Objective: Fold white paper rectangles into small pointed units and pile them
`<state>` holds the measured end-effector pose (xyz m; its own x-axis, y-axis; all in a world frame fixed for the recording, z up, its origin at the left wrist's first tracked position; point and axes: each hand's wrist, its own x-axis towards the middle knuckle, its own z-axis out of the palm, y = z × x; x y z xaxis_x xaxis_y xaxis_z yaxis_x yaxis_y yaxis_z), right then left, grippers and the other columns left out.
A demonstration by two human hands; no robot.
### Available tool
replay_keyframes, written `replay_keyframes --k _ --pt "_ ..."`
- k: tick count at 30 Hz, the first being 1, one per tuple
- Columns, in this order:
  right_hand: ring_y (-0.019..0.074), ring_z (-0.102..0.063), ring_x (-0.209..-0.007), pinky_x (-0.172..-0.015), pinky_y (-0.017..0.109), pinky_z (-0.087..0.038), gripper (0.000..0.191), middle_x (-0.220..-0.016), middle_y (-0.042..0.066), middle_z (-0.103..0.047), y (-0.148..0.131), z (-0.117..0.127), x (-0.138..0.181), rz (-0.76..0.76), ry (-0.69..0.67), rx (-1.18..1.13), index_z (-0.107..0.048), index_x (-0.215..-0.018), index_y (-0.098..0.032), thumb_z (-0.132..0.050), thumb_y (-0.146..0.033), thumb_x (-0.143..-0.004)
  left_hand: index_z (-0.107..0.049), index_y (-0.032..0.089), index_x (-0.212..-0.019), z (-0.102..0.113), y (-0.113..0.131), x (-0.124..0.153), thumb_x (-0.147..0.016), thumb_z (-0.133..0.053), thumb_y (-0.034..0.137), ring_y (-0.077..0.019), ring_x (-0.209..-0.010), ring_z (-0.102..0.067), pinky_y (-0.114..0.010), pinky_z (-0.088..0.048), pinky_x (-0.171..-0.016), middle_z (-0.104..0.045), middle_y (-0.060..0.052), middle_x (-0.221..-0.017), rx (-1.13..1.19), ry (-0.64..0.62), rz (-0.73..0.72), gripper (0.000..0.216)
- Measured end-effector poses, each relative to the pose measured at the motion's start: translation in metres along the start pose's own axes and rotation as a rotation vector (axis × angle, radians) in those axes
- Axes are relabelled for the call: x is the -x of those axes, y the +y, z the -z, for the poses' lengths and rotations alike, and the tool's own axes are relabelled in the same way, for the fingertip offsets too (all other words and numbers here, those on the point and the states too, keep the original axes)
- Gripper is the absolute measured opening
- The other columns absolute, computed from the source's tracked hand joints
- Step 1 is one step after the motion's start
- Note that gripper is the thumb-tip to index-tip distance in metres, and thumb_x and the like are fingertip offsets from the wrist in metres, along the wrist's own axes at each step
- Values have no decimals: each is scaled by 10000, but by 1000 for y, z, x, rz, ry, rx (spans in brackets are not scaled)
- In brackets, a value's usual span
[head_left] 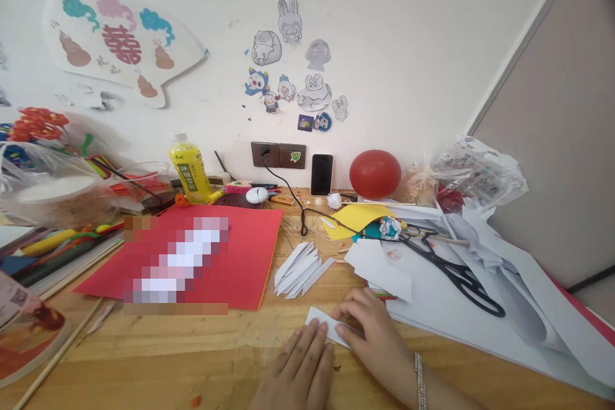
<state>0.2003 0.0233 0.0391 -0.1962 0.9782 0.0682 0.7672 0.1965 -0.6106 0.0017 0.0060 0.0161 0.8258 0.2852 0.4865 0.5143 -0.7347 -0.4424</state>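
A small folded white paper piece (323, 320) lies on the wooden table (192, 359) near the front edge. My left hand (298, 371) lies flat beside it, fingers stretched out, fingertips touching the paper's near edge. My right hand (372, 333) presses down on the paper's right part with fingers together and flat. A bracelet sits on my right wrist. Just beyond the hands lies a fan of several folded white paper strips (300, 269).
A red paper sheet (250, 256) lies left of centre. Black scissors (456, 272) rest on white sheets (480, 314) at the right. A yellow bottle (189, 170), a phone (321, 174), a red balloon (375, 173) and a black cable (293, 198) stand by the wall. Sticks and pens crowd the left.
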Motion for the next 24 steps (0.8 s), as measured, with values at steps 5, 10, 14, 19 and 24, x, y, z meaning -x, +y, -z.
replay_keyframes --k 5,10,14,19,24 --pt "231 -547 -899 -811 352 -420 119 -872 40 -617 0 0 1 20 8 4 -654 -829 -193 -624 -81 -800 -615 91 -1133 1 1 -1 -838 -385 10 -259 -1064 -651 -333 -523 -878 -681 -122 -1175 -5 -4 -11 384" --pt "232 -540 -915 -810 353 -410 137 -884 37 -612 -1 0 2 9 5 19 -643 -843 -194 -606 -67 -805 -602 97 -1162 0 1 0 -853 -420 42 -249 -1098 -628 -324 -504 -918 -669 -113 -1201 0 -27 -4 362" --pt "227 -534 -915 -813 353 -405 132 -888 35 -609 -2 0 3 2 11 15 -637 -835 -194 -601 -70 -806 -590 97 -1188 -1 0 2 -881 -434 87 -254 -1131 -604 -337 -464 -968 -650 -122 -1231 51 -43 0 344" --pt "232 -528 -930 -832 357 -401 115 -897 29 -603 -4 -1 5 -11 20 -2 -624 -840 -199 -678 -133 -763 -573 75 -1226 1 -4 2 -855 -432 86 -263 -1135 -598 -336 -460 -957 -643 -133 -1240 72 -54 -26 398" --pt "240 -522 -964 -866 366 -387 193 -937 25 -607 -5 1 5 -36 -9 20 -609 -869 -215 -688 -117 -723 -567 100 -1242 -2 -4 5 -868 -422 100 -252 -1147 -588 -328 -459 -947 -636 -118 -1256 50 -76 -22 402"
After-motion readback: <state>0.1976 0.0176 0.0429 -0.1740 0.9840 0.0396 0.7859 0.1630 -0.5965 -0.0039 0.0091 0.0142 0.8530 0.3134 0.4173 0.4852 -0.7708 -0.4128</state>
